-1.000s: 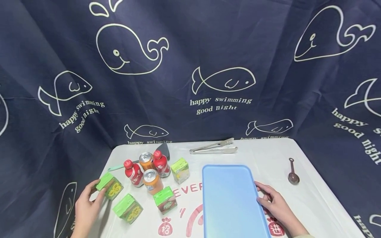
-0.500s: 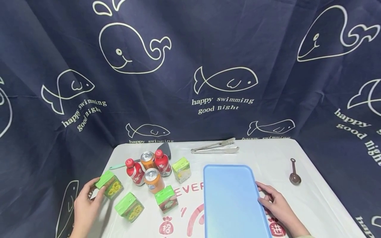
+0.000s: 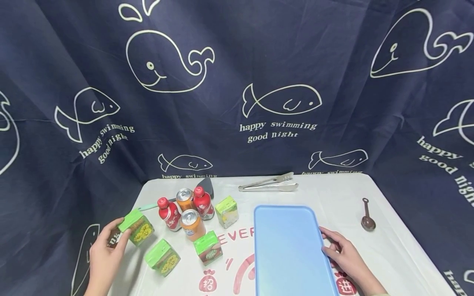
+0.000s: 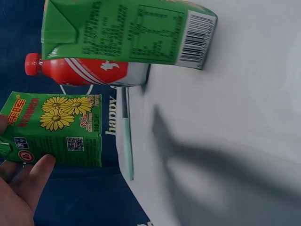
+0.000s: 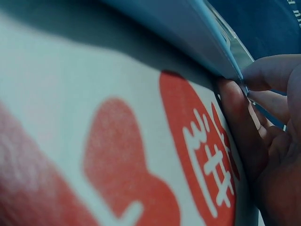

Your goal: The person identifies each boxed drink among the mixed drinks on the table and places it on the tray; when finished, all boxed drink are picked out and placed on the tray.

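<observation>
At the left side of the table, my left hand (image 3: 105, 253) grips a green drink carton with yellow flowers (image 3: 142, 233) between thumb and fingers. In the left wrist view this flower carton (image 4: 59, 120) hangs off the tabletop, against the dark curtain. A second green flower carton (image 3: 166, 263) stands just right of it. My right hand (image 3: 344, 251) pinches the right edge of a pale blue tray (image 3: 290, 246). From the right wrist, the tray (image 5: 188, 33) is seen with that edge raised over the cloth, thumb and fingers (image 5: 265, 73) on its rim.
Two red-capped bottles (image 3: 169, 214) and two orange cans (image 3: 192, 226) cluster behind the cartons. Near them stand a brown-green carton (image 3: 208, 248) and a yellow-green carton (image 3: 227, 212). A spatula (image 3: 205, 187) lies behind. Metal tongs (image 3: 268, 187) lie at the back, a brown scoop (image 3: 368, 222) at right.
My left hand and its carton have shifted slightly left and up from the neighbouring carton. The whole head view has drifted a little. My right hand keeps its hold on the tray.
</observation>
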`<action>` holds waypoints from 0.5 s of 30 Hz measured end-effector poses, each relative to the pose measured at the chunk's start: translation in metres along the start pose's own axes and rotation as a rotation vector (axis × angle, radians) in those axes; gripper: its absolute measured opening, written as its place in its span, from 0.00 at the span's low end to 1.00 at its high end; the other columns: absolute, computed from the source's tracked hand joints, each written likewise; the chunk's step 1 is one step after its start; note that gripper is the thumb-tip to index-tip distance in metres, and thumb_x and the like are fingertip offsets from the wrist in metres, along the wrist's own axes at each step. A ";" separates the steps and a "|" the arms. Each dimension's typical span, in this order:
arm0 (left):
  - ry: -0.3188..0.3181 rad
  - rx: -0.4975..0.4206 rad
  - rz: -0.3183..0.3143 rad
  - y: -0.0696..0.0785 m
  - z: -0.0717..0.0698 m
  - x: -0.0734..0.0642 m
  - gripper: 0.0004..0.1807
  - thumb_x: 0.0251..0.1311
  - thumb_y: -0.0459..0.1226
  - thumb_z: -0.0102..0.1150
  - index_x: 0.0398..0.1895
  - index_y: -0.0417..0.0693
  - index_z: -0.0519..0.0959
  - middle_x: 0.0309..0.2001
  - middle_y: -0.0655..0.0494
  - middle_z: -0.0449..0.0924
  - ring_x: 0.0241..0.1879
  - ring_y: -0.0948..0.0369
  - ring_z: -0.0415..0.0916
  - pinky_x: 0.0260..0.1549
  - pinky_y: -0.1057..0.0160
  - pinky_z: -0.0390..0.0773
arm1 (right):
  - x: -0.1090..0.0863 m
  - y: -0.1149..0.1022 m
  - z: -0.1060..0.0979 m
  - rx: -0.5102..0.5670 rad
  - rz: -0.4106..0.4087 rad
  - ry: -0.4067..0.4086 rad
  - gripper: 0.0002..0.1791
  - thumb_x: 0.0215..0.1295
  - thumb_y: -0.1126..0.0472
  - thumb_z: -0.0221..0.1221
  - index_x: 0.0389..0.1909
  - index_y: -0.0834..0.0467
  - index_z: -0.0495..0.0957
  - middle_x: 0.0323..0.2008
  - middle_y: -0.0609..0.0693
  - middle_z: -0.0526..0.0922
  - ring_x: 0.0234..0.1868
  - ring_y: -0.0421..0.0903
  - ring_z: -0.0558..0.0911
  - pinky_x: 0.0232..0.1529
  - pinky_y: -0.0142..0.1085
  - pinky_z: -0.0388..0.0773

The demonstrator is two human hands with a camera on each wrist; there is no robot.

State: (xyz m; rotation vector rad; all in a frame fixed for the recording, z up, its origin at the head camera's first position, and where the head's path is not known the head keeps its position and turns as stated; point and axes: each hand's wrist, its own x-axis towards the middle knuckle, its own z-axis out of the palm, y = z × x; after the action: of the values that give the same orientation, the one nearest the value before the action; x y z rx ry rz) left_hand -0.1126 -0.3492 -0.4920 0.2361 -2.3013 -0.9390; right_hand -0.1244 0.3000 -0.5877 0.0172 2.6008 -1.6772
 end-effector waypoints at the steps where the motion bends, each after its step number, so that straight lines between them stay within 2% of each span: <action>1: -0.002 0.001 -0.002 0.002 -0.001 0.000 0.23 0.61 0.31 0.74 0.61 0.45 0.82 0.47 0.44 0.87 0.38 0.84 0.74 0.24 0.82 0.76 | 0.000 -0.001 0.000 0.001 0.005 -0.004 0.34 0.68 0.70 0.64 0.75 0.64 0.67 0.55 0.57 0.75 0.26 0.42 0.76 0.20 0.35 0.79; 6: -0.001 0.014 0.005 0.010 -0.004 0.001 0.23 0.62 0.33 0.74 0.61 0.47 0.83 0.46 0.46 0.88 0.34 0.81 0.76 0.25 0.81 0.76 | 0.001 -0.003 -0.001 -0.007 0.039 -0.008 0.35 0.68 0.69 0.64 0.75 0.64 0.67 0.56 0.57 0.74 0.26 0.42 0.76 0.20 0.35 0.80; 12: 0.004 -0.027 0.025 0.019 -0.005 0.001 0.24 0.61 0.31 0.75 0.61 0.49 0.84 0.45 0.56 0.88 0.39 0.83 0.76 0.29 0.83 0.78 | 0.000 -0.002 0.000 -0.005 0.037 -0.009 0.35 0.67 0.69 0.64 0.75 0.64 0.67 0.56 0.58 0.75 0.26 0.43 0.77 0.20 0.35 0.80; 15: 0.003 -0.048 0.047 0.026 -0.005 0.001 0.24 0.61 0.29 0.74 0.60 0.47 0.84 0.47 0.55 0.88 0.43 0.84 0.76 0.31 0.83 0.78 | 0.001 -0.002 -0.001 -0.012 0.040 -0.010 0.35 0.68 0.69 0.64 0.75 0.64 0.67 0.56 0.57 0.75 0.26 0.42 0.76 0.20 0.35 0.80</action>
State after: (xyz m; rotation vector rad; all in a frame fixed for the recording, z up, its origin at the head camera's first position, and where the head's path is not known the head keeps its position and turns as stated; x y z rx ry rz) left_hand -0.1085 -0.3339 -0.4713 0.1623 -2.2684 -0.9677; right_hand -0.1250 0.3000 -0.5857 0.0591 2.5852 -1.6442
